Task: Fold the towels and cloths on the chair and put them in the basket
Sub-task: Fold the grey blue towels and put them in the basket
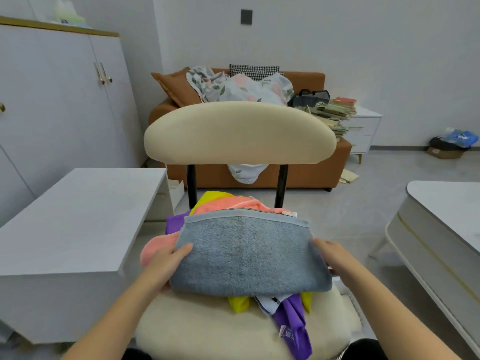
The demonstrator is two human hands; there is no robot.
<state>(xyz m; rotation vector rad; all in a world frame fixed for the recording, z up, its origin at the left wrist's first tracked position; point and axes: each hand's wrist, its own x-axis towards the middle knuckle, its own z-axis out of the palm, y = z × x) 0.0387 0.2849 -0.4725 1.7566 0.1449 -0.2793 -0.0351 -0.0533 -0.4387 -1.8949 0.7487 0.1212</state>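
Head view: we see a grey-blue towel (pixel 249 253), folded into a flat rectangle, held low over the pile on the chair (pixel 207 331). Its near edge touches the cloths below.

Left hand (pixel 162 266) grips the towel's left edge, thumb on top and fingers tucked under. Right hand (pixel 330 255) grips the right edge the same way, and its fingers are mostly hidden behind the fabric. Both hands are closed on the towel, neither spread open.

The pile under the towel holds:
- a coral towel (pixel 228 203) poking out behind and to the left
- a yellow cloth (pixel 211 197) at the back, with bits also showing at the front
- a purple cloth (pixel 293 323) trailing toward the seat's front edge
- a white patterned cloth (pixel 268 302) just beside the purple one

A white cabinet (pixel 78 216) stands left of the chair and a pale table (pixel 446 203) stands right. An orange sofa (pixel 298 175) with bedding on it sits behind the backrest.
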